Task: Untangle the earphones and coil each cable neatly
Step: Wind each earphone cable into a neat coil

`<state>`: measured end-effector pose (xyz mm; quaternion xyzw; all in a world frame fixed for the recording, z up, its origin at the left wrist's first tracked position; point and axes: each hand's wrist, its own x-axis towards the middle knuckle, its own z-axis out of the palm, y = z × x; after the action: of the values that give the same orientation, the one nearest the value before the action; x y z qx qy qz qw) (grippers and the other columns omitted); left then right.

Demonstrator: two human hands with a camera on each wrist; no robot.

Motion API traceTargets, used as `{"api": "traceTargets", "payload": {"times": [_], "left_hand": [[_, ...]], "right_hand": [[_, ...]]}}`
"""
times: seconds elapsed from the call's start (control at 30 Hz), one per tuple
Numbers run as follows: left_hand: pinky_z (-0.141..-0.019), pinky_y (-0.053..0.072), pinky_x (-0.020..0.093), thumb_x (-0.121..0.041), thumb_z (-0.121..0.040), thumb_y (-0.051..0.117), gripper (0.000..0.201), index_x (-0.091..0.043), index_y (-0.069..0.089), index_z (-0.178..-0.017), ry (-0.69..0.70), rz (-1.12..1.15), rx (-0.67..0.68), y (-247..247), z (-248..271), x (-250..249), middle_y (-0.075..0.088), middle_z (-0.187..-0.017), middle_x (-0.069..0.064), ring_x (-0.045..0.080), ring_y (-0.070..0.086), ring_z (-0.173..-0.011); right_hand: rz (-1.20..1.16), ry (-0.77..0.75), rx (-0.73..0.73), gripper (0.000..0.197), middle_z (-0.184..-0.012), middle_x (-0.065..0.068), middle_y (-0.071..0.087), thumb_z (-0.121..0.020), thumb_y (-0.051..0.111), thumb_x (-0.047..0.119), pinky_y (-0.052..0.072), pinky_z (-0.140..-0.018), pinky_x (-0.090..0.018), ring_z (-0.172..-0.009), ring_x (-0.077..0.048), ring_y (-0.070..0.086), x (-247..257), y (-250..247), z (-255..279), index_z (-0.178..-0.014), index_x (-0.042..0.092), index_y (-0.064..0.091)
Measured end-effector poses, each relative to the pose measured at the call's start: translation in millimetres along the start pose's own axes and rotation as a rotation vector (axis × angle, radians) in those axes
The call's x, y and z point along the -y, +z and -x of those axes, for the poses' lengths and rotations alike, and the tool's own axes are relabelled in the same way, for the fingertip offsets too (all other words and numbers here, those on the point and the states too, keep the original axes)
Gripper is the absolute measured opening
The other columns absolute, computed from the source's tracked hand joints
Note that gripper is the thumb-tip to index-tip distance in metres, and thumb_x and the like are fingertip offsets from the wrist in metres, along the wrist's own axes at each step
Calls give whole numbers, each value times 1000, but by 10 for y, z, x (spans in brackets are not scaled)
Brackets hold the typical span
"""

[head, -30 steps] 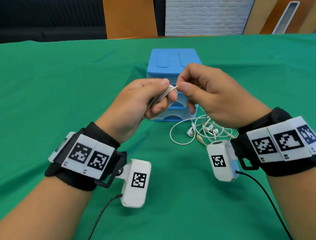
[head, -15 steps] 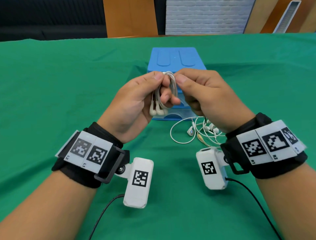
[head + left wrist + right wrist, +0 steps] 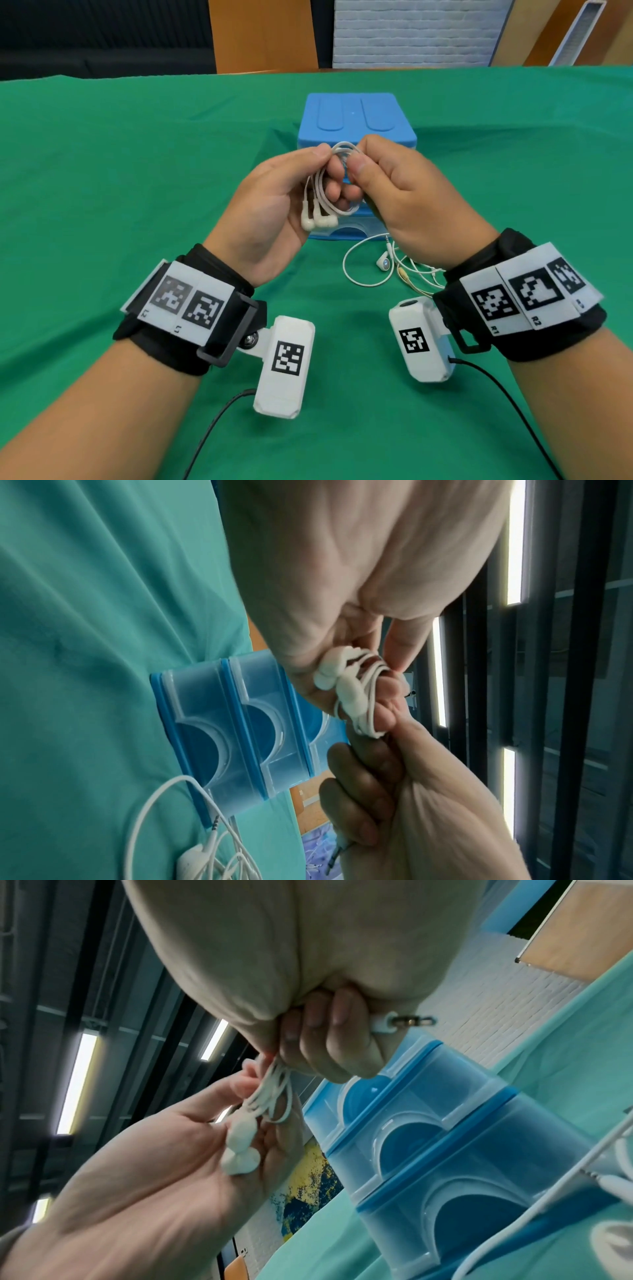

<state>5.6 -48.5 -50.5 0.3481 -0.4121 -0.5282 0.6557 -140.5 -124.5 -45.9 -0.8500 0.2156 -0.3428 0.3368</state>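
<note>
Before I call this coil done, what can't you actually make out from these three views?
- Head view: right hand hides the plug end of the white earphones.
- Head view: right wrist covers part of the loose earphones on the table.
- Left wrist view: the picture's edge cuts off that pile.
- Drawer box: contents unreadable.

Blue drawer box (image 3: 356, 118) on green cloth (image 3: 137, 171).

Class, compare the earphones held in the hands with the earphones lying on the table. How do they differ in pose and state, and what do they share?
1. The held earphones are up in the air, pinched between the left hand and right hand; the table earphones lie untouched on the green cloth.
2. The held cable is gathered into tight loops with both buds hanging together; the table cable sprawls in loose, crossing loops.
Both are white wired earphones.
</note>
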Motion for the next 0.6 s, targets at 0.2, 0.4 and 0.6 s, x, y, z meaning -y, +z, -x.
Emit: {"api": "traceTargets", "payload": {"times": [0.2, 0.4, 0.6], "left_hand": [[-73, 54, 27, -12, -99, 58, 17, 1, 69, -99, 122, -265, -112, -63, -45, 55, 67, -79, 9, 19, 64, -77], [-65, 55, 34, -2, -90, 70, 22, 2, 64, -111, 242, -445, -139, -45, -17, 70, 73, -80, 16, 27, 68, -73], [-70, 61, 34, 2, -89, 71, 17, 4, 68, -105, 276, -482, -183, -22, -19, 95, 72, -93, 27, 27, 75, -73]], "right_hand": [[195, 45, -49, 29, -60, 9, 38, -107, 42, 24, 29, -56, -31, -54, -7, 34, 10, -76, 30, -81, 13, 45], [297, 114, -23, 29, -64, 6, 44, -107, 43, 24, 32, -63, -38, -60, -12, 39, 5, -125, 56, -79, 17, 45], [334, 122, -24, 29, -64, 8, 45, -107, 43, 26, 30, -56, -26, -58, -8, 40, -15, -130, 55, -79, 18, 45]]}}
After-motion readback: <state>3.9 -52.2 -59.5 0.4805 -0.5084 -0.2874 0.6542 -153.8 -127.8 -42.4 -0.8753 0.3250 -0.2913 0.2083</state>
